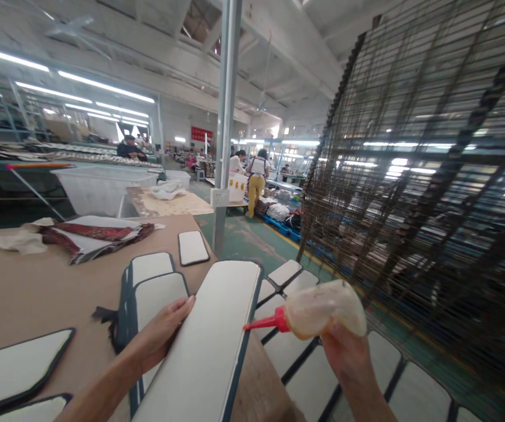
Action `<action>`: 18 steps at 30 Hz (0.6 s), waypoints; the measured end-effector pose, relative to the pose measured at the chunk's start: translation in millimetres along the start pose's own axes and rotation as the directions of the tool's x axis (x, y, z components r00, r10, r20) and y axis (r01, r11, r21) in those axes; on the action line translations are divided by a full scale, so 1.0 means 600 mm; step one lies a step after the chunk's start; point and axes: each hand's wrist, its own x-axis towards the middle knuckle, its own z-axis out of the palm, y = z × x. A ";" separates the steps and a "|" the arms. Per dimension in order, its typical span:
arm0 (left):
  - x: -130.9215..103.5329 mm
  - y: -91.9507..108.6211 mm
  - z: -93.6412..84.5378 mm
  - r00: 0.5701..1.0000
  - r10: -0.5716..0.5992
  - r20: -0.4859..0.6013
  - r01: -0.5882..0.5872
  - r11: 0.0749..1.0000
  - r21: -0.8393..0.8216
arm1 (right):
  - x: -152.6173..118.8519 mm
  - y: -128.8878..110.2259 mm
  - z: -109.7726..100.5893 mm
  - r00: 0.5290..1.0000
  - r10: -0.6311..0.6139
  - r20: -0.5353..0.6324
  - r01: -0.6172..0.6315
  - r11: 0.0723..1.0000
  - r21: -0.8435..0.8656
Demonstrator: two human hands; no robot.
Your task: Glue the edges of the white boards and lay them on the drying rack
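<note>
My left hand [171, 328] grips the left edge of a long white panel [208, 334] with rounded corners and a dark blue border, thumb on top. The panel is tilted, its near end cut off by the bottom of the view. In my right hand [349, 357] is a translucent squeeze bottle [327, 308] with a red nozzle, held on its side. The nozzle tip meets the panel's right edge. Beneath and left of the panel lie more white dark-edged panels [160, 290] in a stack. What the bottle contains looks yellowish.
A brown-topped table [89, 293] carries further panels [19, 363], a small panel [192, 247] and red-and-white fabric [98, 231]. Several panels [384, 357] lie lower on the right. A metal post [224, 117] rises past the table; a wire rack [410, 146] leans at right. Co-workers [258, 176] stand farther back.
</note>
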 end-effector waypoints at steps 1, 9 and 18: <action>0.001 0.001 0.000 1.000 0.000 0.004 0.000 1.000 -0.002 | -0.002 0.001 0.001 1.000 0.008 0.000 -0.008 1.000 -0.008; 0.006 0.012 -0.003 0.999 -0.010 0.031 0.011 1.000 -0.025 | -0.015 0.005 0.009 0.998 0.069 0.007 -0.069 0.997 0.018; 0.024 0.031 0.000 0.999 -0.024 -0.031 0.023 0.999 -0.030 | -0.028 -0.002 0.022 0.992 0.117 0.041 -0.120 0.990 0.075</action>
